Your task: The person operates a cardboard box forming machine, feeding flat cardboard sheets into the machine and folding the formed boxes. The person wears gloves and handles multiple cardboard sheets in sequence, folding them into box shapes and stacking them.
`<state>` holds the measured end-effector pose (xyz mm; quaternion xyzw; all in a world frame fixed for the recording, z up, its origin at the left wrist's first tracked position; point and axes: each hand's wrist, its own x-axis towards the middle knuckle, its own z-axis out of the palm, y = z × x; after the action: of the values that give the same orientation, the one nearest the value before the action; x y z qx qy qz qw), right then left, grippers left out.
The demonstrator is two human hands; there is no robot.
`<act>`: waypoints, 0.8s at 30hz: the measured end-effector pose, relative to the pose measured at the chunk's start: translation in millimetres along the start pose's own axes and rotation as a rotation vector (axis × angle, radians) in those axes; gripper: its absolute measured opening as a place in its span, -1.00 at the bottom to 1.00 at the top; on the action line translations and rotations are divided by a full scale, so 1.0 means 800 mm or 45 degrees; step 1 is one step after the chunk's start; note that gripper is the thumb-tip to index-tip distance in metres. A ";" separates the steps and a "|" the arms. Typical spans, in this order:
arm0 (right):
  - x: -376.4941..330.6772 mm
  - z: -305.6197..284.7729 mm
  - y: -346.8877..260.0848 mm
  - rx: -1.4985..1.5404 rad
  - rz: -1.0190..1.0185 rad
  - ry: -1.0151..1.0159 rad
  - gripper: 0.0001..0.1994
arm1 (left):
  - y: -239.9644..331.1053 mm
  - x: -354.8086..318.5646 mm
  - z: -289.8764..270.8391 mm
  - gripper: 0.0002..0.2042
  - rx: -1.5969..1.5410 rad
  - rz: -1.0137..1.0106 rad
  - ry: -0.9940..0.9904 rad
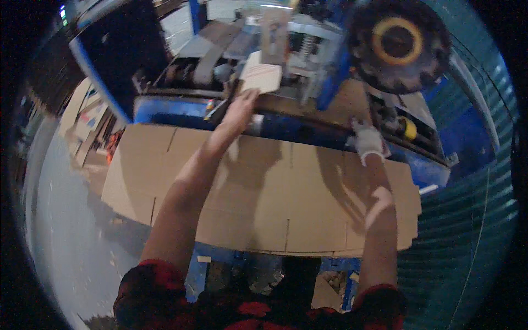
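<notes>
My left hand [245, 104], bare, reaches over the front of a blue machine [187, 114]. Its fingers grip the lower edge of a small pale cardboard piece [265, 78], which extends beneath the machine's upright metal head [274, 36]. To the right, my right hand [367, 140] wears a whitish glove and rests at the machine's front edge, beside a brown panel [350, 103] lying on the machine. Blur hides how its fingers are bent. Below both arms lies a wide, flat cardboard sheet [247, 192] with slots cut into its edges.
A large dark wheel [397, 45] with a yellowish ring rises at the back right. Rollers and a yellow part [407, 128] sit below it. Corrugated green sheeting [456, 242] borders the right side. Cardboard scraps [91, 124] are piled at left, beside grey floor [71, 220].
</notes>
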<state>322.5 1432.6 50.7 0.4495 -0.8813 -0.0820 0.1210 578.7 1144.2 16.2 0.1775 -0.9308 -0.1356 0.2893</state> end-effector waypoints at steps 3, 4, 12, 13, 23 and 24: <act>-0.036 -0.021 0.010 0.264 0.094 0.145 -0.52 | 0.008 -0.028 -0.016 -0.48 -0.161 0.048 -0.139; -0.060 -0.023 0.013 0.305 0.143 0.110 -0.53 | 0.007 -0.059 -0.031 -0.53 -0.090 0.072 -0.057; -0.342 -0.016 0.026 0.227 0.273 0.079 -0.47 | -0.122 -0.379 -0.242 -0.32 0.642 -1.088 -0.185; -0.368 -0.019 0.024 0.209 0.314 0.018 -0.42 | -0.127 -0.409 -0.246 -0.28 0.854 -1.082 -0.137; -0.561 -0.008 0.011 0.643 1.734 1.022 -0.29 | -0.127 -0.469 -0.285 -0.36 0.695 -1.080 -0.126; -0.563 0.002 0.008 1.088 1.670 1.013 -0.34 | -0.126 -0.466 -0.286 -0.37 0.627 -1.127 -0.115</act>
<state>572.2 1802.1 -11.6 -0.1455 -0.8096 0.5039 0.2634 1025.0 1171.5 -20.7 0.6117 -0.7824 -0.0294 0.1132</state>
